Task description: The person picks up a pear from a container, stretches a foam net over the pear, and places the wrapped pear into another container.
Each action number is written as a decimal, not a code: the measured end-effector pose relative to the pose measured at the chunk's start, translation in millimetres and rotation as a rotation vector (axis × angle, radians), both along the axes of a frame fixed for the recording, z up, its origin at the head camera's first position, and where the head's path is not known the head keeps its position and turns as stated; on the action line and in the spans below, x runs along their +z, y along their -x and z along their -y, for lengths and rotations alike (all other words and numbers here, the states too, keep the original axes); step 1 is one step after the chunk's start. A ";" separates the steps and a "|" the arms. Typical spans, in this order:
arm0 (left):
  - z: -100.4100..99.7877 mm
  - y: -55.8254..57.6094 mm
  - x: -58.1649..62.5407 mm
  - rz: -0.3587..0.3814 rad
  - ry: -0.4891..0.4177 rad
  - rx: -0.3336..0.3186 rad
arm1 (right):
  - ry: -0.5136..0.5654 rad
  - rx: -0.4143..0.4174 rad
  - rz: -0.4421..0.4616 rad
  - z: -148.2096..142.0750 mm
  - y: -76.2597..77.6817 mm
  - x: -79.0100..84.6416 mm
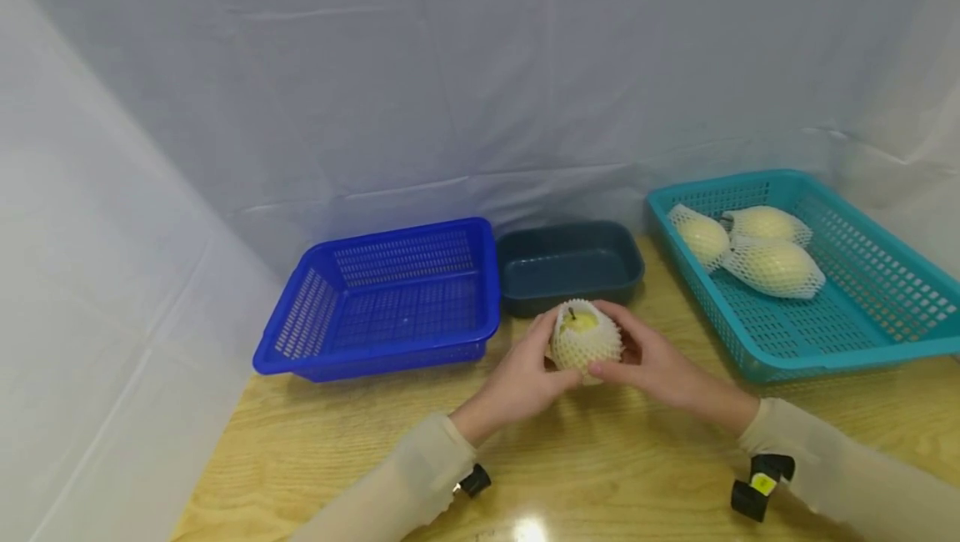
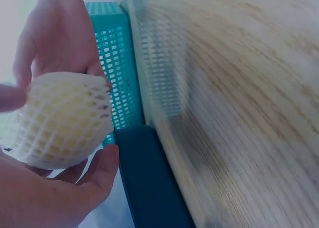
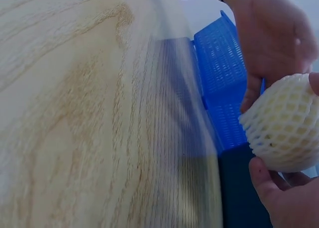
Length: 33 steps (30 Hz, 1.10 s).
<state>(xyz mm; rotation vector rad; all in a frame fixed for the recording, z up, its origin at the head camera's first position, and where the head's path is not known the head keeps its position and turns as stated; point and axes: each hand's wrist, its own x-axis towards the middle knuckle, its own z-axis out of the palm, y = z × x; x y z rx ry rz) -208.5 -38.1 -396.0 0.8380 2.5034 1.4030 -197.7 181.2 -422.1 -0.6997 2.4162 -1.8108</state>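
A pale yellow pear (image 1: 587,350) in a white foam net is held between both hands above the wooden table, its dark stem showing at the net's top opening. My left hand (image 1: 525,371) grips its left side, and my right hand (image 1: 660,363) grips the right, with the thumbs at the front. Seen from the left wrist, the netted pear (image 2: 62,121) lies between the left hand (image 2: 55,200) and the right hand (image 2: 62,41). The right wrist view has fingers touching the netted pear (image 3: 286,123) from both sides; part of it is cut off by the frame.
A blue basket (image 1: 375,356) stands to the left with nothing visible inside. Behind the hands sits a dark teal tub (image 1: 570,298). At right, a turquoise basket (image 1: 862,342) contains several netted pears (image 1: 776,267). White sheeting (image 1: 450,67) hangs behind the wooden table (image 1: 337,450).
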 end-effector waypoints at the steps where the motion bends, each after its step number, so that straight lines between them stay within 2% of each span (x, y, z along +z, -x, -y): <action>1: -0.3 -0.8 0.8 0.009 -0.009 0.002 | 0.004 -0.004 -0.003 0.7 -0.4 0.1; 5: -4.9 -3.2 3.6 0.029 -0.021 0.050 | -0.054 -0.066 -0.087 3.2 -1.3 -0.2; 10: -12.7 -5.0 3.9 0.031 0.012 0.168 | -0.153 -0.155 -0.214 8.1 -2.6 -2.7; 12: -14.0 -4.5 2.8 0.027 0.003 0.196 | -0.174 -0.171 -0.231 9.5 -4.0 -3.6; 15: -14.0 -2.4 0.5 0.032 -0.051 0.199 | -0.192 -0.180 -0.225 9.9 -5.3 -3.9; 24: -7.6 2.9 -0.3 0.134 -0.266 0.122 | -0.098 -0.072 -0.234 -0.8 -1.0 1.3; 29: -4.9 2.5 0.0 0.174 -0.309 0.086 | -0.025 0.047 -0.123 -5.4 2.9 3.3; 33: -3.7 2.0 -0.2 0.148 -0.325 0.044 | 0.055 0.181 0.004 -7.6 2.9 4.8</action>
